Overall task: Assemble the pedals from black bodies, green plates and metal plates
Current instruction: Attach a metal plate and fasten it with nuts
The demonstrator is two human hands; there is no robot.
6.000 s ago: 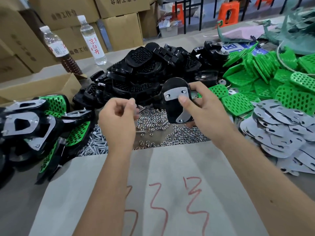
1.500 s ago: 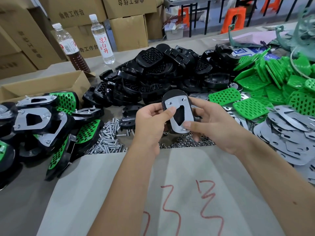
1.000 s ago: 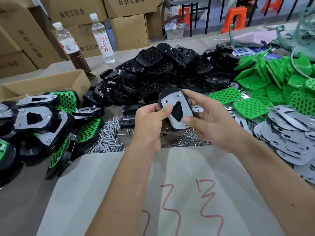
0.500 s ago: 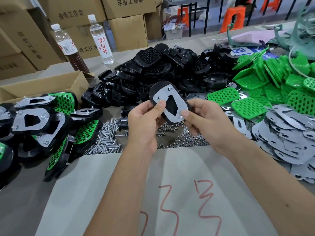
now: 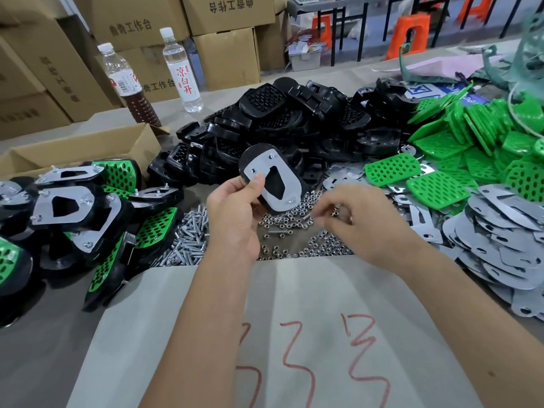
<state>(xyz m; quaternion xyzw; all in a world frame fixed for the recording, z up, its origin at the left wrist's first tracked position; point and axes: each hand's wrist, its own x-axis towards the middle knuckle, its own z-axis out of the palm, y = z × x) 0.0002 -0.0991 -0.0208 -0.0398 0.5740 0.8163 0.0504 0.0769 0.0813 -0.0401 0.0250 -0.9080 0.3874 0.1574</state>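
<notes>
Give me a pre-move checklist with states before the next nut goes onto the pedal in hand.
1. Pedal held firmly: ok, left hand pinches its lower edge, thumb on the metal plate.
2. Plate seated flat on the black body: ok, as far as visible.
3. Screw ends showing through plate holes: ok at the top and the lower corner; the one by the thumb cannot tell.
4. Nut in right hand: cannot tell, fingers blurred over the nut pile.
5. Nuts within reach: ok.
</notes>
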